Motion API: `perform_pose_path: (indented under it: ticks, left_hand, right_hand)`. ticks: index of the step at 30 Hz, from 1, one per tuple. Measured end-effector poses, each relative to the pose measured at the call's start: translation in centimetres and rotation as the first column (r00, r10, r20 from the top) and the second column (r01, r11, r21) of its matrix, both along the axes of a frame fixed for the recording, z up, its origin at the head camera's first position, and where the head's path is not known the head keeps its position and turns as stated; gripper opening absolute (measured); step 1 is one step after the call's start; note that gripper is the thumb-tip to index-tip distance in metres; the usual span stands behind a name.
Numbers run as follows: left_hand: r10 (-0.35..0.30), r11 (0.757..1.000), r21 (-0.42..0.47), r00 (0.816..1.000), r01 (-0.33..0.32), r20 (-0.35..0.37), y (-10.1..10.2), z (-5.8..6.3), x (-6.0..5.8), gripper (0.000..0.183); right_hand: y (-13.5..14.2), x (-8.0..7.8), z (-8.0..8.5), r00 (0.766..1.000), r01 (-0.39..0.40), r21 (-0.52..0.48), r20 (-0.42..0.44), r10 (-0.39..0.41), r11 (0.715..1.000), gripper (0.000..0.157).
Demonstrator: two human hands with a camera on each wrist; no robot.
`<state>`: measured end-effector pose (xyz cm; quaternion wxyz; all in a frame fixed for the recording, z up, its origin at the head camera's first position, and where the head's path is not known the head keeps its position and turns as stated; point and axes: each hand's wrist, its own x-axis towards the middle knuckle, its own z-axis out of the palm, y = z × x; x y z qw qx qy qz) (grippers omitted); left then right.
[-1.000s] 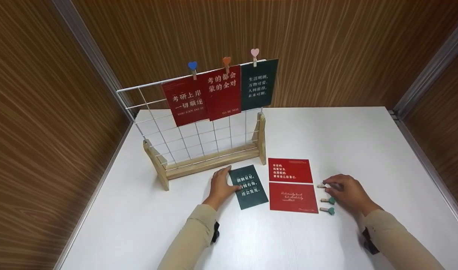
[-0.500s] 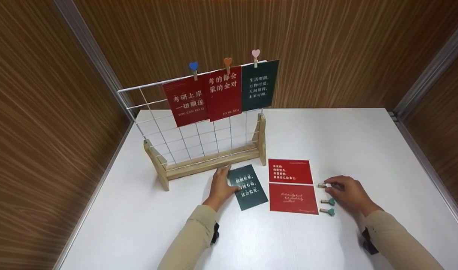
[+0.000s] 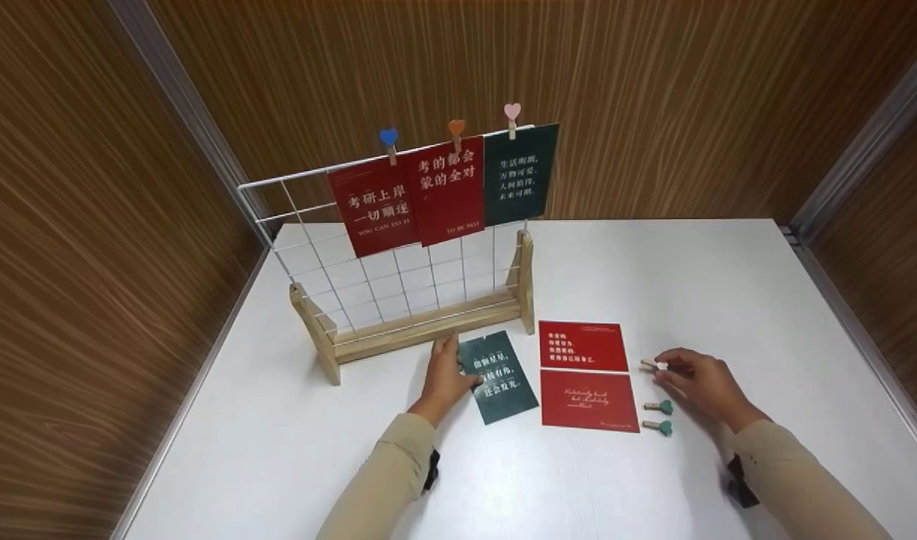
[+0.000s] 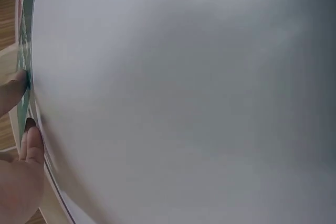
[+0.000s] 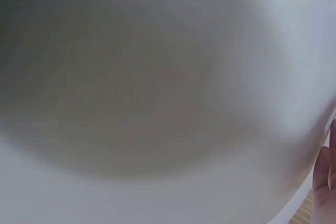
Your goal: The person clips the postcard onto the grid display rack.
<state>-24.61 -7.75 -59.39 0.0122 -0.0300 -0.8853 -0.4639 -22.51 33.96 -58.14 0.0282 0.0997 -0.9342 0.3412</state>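
In the head view, my left hand [image 3: 445, 381] is at the left edge of a dark green card [image 3: 501, 377] with white lettering, its thumb over the face and its fingers at the upper left corner. The left wrist view shows the card's thin edge [image 4: 25, 40] between thumb and fingers. My right hand [image 3: 704, 381] pinches a small wooden clothespin [image 3: 648, 364] with a pale heart, just right of the red cards. Two clothespins with green hearts, an upper one [image 3: 657, 406] and a lower one [image 3: 657, 427], lie below that hand. The right wrist view shows mostly blurred white tabletop.
A white wire grid [image 3: 398, 281] stands in a wooden base [image 3: 428, 330] at the back left. Heart clothespins hold two red cards [image 3: 451, 195] and a green card [image 3: 522, 176] on its top bar. Two more red cards [image 3: 589, 401] lie flat between my hands.
The clothespin has turned in my right fingers, and its pale heart now shows. My left hand stays at the green card. The whole head view has shifted slightly downward.
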Motion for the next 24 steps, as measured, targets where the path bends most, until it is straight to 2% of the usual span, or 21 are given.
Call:
perform_pose_path:
  ticks: [5, 12, 16, 24]
  left_hand:
    - [0.018, 1.0, 0.007, 1.0, -0.018, -0.017, -0.1, 0.1, 0.2, 0.094]
    - [0.086, 0.995, 0.051, 0.996, -0.085, -0.022, -0.2, 0.2, 0.4, 0.077]
    - [0.079, 0.991, 0.113, 0.997, -0.076, -0.022, -0.4, 0.3, 0.5, 0.074]
    - [0.068, 0.984, 0.162, 0.998, -0.069, 0.014, -1.1, 0.9, 0.3, 0.071]
  right_hand:
    - [-0.1, -0.2, 0.1, 1.0, -0.005, -0.011, 0.015, 0.005, 1.0, 0.027]
    - [-0.6, -0.4, 0.3, 0.998, 0.007, -0.102, 0.064, -0.001, 0.995, 0.028]
    - [-1.0, -0.5, 0.6, 0.998, 0.031, -0.141, 0.065, -0.022, 0.99, 0.029]
    - [-2.1, -1.2, 1.3, 0.997, 0.069, -0.157, 0.039, -0.063, 0.985, 0.032]
